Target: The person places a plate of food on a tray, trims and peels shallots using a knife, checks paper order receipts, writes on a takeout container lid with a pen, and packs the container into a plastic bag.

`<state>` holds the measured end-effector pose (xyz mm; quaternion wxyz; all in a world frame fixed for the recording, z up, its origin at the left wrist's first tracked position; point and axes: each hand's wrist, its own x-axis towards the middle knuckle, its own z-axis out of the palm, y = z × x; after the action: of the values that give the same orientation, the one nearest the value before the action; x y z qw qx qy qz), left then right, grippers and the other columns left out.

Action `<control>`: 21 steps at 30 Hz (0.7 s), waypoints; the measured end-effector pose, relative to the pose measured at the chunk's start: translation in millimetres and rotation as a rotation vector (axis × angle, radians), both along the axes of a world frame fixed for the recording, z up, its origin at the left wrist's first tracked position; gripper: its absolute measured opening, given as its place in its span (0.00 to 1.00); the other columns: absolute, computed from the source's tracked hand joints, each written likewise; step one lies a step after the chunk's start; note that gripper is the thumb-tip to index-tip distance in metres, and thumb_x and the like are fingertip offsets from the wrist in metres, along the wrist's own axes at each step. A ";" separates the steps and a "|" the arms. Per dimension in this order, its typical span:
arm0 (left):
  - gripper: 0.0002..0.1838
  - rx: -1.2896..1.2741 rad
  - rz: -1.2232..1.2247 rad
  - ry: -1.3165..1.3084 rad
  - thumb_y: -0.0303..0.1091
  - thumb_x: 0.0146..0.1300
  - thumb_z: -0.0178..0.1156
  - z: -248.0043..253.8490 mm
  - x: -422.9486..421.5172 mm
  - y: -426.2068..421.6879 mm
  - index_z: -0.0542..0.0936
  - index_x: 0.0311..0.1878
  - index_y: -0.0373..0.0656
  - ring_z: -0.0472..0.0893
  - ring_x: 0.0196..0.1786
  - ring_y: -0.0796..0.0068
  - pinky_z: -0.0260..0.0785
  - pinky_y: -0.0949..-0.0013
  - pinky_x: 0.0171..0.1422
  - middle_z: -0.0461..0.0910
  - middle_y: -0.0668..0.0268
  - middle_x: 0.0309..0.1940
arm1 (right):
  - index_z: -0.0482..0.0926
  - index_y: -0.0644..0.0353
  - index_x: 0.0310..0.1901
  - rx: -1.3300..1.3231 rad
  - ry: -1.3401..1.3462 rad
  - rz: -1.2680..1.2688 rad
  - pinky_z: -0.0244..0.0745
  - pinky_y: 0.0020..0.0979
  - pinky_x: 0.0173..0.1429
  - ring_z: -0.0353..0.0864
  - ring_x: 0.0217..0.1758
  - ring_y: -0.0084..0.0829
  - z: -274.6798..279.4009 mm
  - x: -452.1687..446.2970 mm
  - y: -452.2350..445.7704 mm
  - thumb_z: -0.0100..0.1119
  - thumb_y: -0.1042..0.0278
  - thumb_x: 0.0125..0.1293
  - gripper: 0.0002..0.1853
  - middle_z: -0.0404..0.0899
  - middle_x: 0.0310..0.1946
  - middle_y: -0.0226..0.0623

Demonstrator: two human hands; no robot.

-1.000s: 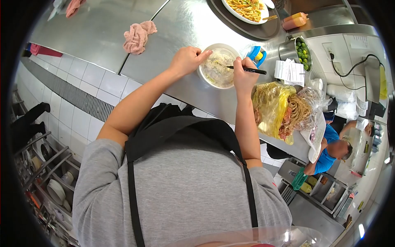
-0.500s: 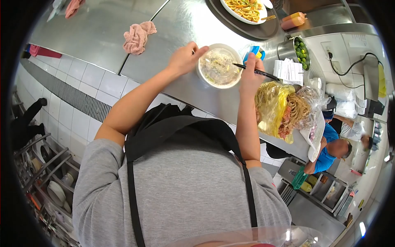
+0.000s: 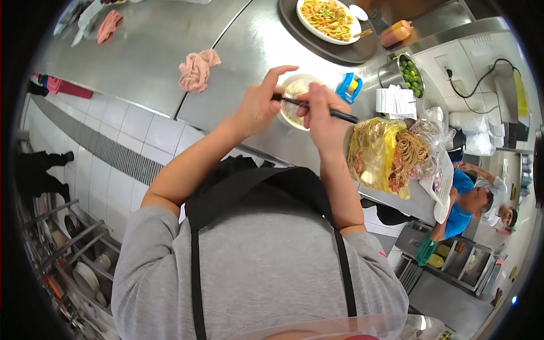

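A round lidded plastic tub (image 3: 296, 118) with pale contents stands on the steel counter, partly covered by my hands. Above it, my right hand (image 3: 327, 116) is closed round a black marker pen (image 3: 344, 117), which lies across toward the left. My left hand (image 3: 259, 107) pinches the black cap (image 3: 277, 97) at the marker's other end, its index finger stretched out. Cap and marker appear to meet, though fingers partly hide the joint. Just right of the tub sits a blue and yellow tape dispenser (image 3: 349, 88).
Beyond lie a plate of noodles (image 3: 330, 38) on a dark round tray (image 3: 290, 22), and sauce bottles (image 3: 396, 34). To the right are paper slips (image 3: 395, 102), a pot of green limes (image 3: 391, 73) and bagged noodles (image 3: 374, 150). A pink cloth (image 3: 195, 72) lies left. Two people stand far right.
My left hand has left the tub's rim and come to the marker. The marker's tip has swung from the lid toward the cap in my left hand.
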<state>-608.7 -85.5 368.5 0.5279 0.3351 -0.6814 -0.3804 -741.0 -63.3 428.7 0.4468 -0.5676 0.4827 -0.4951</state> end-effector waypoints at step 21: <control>0.08 0.112 0.152 -0.313 0.28 0.55 0.53 -8.5 8.5 -28.0 0.77 0.36 0.38 0.74 0.20 0.70 0.65 0.70 0.27 0.75 0.61 0.18 | 0.72 0.65 0.43 -0.299 0.796 -0.505 0.69 0.32 0.34 0.72 0.30 0.36 -73.2 -115.6 19.7 0.54 0.77 0.51 0.16 0.72 0.31 0.42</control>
<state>-600.2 -113.5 360.0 0.4233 0.4696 -0.7056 -0.3200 -856.6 -43.6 355.5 0.0076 -0.6359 0.6622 -0.3964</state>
